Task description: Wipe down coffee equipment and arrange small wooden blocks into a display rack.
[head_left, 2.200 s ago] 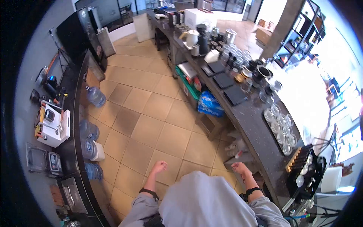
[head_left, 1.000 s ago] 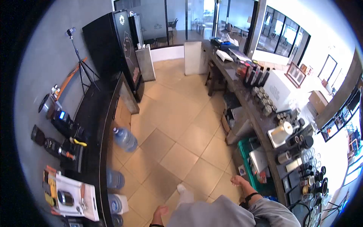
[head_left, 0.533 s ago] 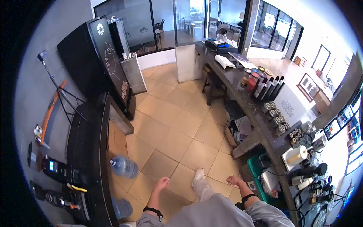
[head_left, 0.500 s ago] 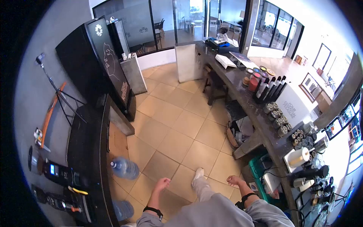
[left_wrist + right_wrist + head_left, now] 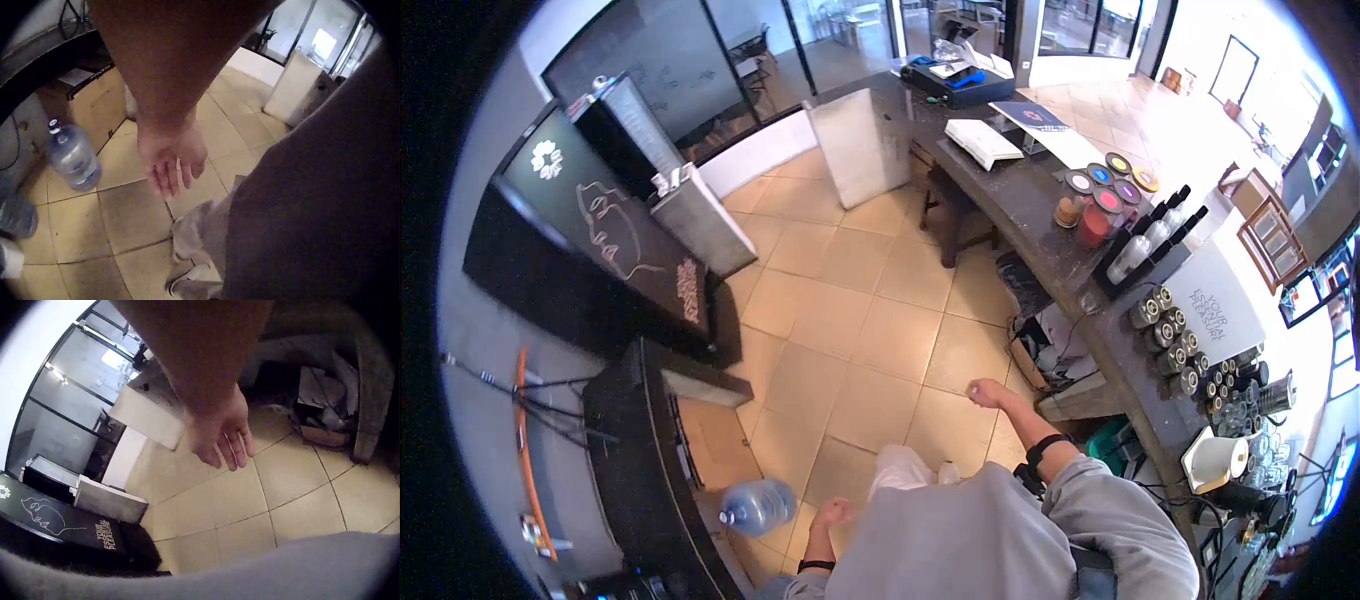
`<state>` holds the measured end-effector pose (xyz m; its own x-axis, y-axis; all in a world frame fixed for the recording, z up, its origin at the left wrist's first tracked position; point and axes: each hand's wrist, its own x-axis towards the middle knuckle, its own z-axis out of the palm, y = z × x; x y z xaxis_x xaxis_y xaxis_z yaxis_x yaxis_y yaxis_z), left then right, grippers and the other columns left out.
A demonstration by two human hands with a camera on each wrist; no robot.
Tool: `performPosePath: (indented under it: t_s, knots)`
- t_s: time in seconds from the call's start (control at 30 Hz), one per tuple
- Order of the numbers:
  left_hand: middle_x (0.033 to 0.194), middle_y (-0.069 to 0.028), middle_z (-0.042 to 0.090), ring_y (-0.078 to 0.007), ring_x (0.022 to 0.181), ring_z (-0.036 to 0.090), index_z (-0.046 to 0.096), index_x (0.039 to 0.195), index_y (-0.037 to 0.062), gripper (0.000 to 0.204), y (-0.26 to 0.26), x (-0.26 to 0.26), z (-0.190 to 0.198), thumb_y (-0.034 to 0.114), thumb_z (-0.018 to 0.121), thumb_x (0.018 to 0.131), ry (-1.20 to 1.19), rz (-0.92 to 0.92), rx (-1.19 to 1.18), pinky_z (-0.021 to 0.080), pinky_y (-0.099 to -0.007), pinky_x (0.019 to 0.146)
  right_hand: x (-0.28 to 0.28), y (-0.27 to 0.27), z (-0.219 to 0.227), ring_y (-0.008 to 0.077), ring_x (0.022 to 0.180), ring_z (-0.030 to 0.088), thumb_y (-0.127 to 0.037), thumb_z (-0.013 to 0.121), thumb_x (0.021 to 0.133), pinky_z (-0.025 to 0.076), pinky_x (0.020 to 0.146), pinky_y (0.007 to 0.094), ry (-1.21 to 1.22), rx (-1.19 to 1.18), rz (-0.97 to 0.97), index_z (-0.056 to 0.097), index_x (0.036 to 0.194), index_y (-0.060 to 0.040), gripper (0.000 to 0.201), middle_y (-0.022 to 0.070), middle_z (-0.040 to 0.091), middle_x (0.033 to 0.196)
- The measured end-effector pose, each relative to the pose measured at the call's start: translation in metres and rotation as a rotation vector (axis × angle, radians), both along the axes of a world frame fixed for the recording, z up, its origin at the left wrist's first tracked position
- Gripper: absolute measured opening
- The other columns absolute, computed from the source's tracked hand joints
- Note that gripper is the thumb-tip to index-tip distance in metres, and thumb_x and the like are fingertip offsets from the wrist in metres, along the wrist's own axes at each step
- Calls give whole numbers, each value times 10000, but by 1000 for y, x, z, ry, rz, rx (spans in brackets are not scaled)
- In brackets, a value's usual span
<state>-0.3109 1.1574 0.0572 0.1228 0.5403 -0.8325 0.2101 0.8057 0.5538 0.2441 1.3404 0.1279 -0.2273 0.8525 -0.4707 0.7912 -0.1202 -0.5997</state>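
Both hands hang over the tiled floor and hold nothing. The left hand is low in the head view, right of a blue water bottle and not touching it. In the left wrist view the left hand has its fingers loosely extended, with the bottle to its left. The right hand hangs left of the dark counter. In the right wrist view the fingers of the right hand are relaxed and slightly spread.
A black fridge and a low dark counter line the left side. On the right counter stand jars, black-capped bottles, a white box and a white kettle. A stool stands beneath it.
The person has moved forward along the aisle. The fridge and the jars appear nearer, and the water bottle sits lower in the head view. Both hands stay empty.
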Motion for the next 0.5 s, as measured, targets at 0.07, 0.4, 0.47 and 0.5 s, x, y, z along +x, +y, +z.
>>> performPosePath:
  t_s: [0.07, 0.4, 0.47, 0.5]
  knots:
    - [915, -55, 684, -181, 696, 654, 636, 1149, 91, 231, 51, -1, -13, 196, 532, 971, -179, 38, -254, 566, -371, 605, -4, 37, 17, 317, 807, 708, -272, 517, 918, 565, 774, 427, 149, 31, -90, 681, 1011, 2, 332, 198, 720, 906]
    - [838, -78, 699, -167, 725, 654, 697, 1003, 16, 306, 425, 106, 21, 271, 529, 992, 116, -491, 182, 545, -340, 675, 76, 227, 65, 177, 709, 668, -225, 586, 945, 546, 632, 327, 401, -193, -642, 666, 1098, -30, 261, 79, 715, 882]
    - [824, -72, 692, -148, 726, 641, 695, 994, 15, 321, 506, 127, 0, 293, 535, 991, 165, -651, 258, 527, -334, 664, 89, 257, 80, 155, 753, 660, -190, 586, 941, 539, 669, 311, 485, 8, -800, 666, 1108, -20, 252, 73, 710, 893]
    - [811, -65, 684, -140, 724, 630, 693, 986, 19, 329, 549, 140, -8, 308, 535, 992, 226, -709, 280, 517, -333, 657, 95, 273, 76, 149, 776, 655, -185, 591, 937, 537, 695, 306, 510, 89, -840, 666, 1113, -17, 254, 66, 709, 901]
